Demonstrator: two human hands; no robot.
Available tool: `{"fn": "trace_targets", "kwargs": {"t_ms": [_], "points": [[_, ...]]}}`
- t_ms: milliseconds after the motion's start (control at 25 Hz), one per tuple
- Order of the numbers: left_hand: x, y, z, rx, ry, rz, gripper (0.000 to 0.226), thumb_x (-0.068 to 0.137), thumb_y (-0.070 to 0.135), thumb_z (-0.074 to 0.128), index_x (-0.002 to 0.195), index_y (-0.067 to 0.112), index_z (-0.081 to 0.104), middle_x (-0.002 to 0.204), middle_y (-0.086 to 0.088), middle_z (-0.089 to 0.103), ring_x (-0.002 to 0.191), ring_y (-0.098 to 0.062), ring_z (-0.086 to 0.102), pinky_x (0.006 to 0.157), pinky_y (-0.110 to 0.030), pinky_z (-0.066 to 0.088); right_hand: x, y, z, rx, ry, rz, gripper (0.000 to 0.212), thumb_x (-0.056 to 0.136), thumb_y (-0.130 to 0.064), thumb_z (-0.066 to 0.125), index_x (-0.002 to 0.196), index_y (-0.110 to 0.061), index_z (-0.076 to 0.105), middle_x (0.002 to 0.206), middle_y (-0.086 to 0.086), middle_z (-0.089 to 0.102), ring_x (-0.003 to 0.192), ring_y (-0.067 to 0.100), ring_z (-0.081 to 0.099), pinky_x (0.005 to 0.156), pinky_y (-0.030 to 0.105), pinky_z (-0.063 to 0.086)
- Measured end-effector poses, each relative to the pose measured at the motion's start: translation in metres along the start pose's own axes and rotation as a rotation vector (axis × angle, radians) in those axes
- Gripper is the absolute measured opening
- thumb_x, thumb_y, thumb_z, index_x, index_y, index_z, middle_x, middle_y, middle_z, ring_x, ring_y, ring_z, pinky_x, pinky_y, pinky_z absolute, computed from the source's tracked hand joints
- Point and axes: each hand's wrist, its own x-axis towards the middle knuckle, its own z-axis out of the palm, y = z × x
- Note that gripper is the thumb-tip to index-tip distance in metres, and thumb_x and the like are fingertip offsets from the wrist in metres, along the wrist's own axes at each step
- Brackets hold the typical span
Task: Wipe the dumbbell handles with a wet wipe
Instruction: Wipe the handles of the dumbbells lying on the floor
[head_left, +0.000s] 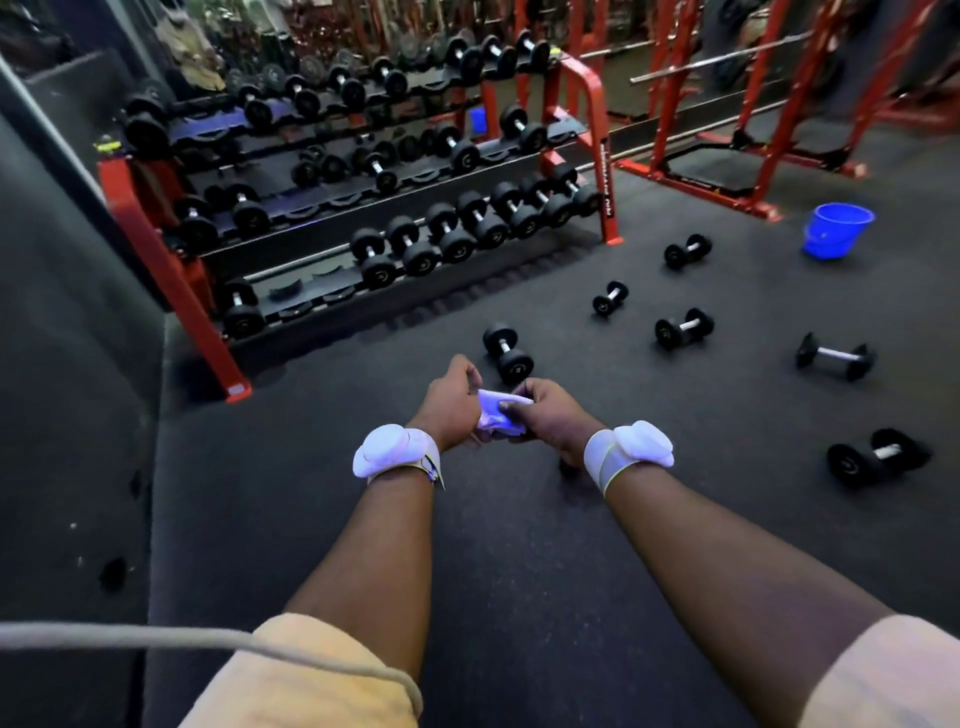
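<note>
Both hands are up in front of me, close together over the floor. My left hand pinches one end of the wet wipe and my right hand pinches the other. Fingers curl into it on both sides, and the wipe is bunched between them, touching no metal. Just beyond my knuckles lies the nearest dumbbell, handle bare. Five more sit scattered to the right, well apart, out toward the blue bucket. The red rack on the left holds many more. My read is that the wipe is only being readied and no wiping is under way, so every handle in sight looks left to do. Whether any is already clean, I cannot tell.
</note>
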Motion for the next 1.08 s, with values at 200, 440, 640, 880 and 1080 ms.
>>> {"fn": "trace_targets", "kwargs": {"t_ms": [200,440,640,880,1080], "points": [[0.065,0.020,0.029,-0.052,-0.177,0.045,0.032,0.086,-0.005,0.048,0.108,0.013,0.035,0.086,-0.022,0.060,0.051,-0.026,0.066,0.051,-0.040,0.058,0.039,0.005,-0.046,0.025,0.114,-0.028,0.011,0.092,-0.004,0.062,0.088,-0.010,0.054,0.074,0.013,0.065,0.051,0.017,0.066,0.048,0.024,0.051],[0.180,0.029,0.043,-0.053,-0.231,0.106,0.026,0.086,-0.009,0.041,0.101,0.011,0.037,0.081,-0.014,0.051,0.043,-0.023,0.063,0.050,-0.043,0.057,0.130,0.001,-0.087,-0.011,0.192,-0.027,0.002,0.092,-0.006,0.063,0.091,-0.005,0.063,0.077,0.016,0.067,0.056,0.021,0.065,0.051,0.021,0.049],[0.279,0.041,0.036,-0.044,-0.268,0.060,0.022,0.088,-0.006,0.041,0.104,0.009,0.037,0.078,-0.012,0.051,0.032,-0.005,0.052,0.033,-0.023,0.042,0.209,-0.024,-0.105,-0.029,0.267,-0.019,0.013,0.090,-0.004,0.064,0.080,-0.012,0.063,0.077,0.018,0.065,0.062,0.025,0.062,0.050,0.022,0.048],[0.357,0.051,0.068,-0.072,-0.480,0.121,0.033,0.086,-0.005,0.052,0.111,0.011,0.037,0.081,-0.019,0.062,0.054,-0.028,0.065,0.053,-0.041,0.059,0.260,-0.013,-0.146,0.014,0.388,0.077,0.017,0.086,-0.015,0.071,0.076,-0.013,0.058,0.063,0.007,0.059,0.049,0.014,0.054,0.046,0.021,0.044],[0.415,0.070,0.111,-0.063,-0.480,0.184,0.032,0.085,-0.003,0.055,0.093,0.024,0.041,0.099,-0.029,0.062,0.064,-0.040,0.068,0.057,-0.052,0.060,0.299,0.008,-0.192,0.159,0.368,0.160,0.018,0.093,-0.022,0.063,0.099,-0.005,0.063,0.076,0.006,0.064,0.065,0.013,0.061,0.052,0.024,0.050]]}}
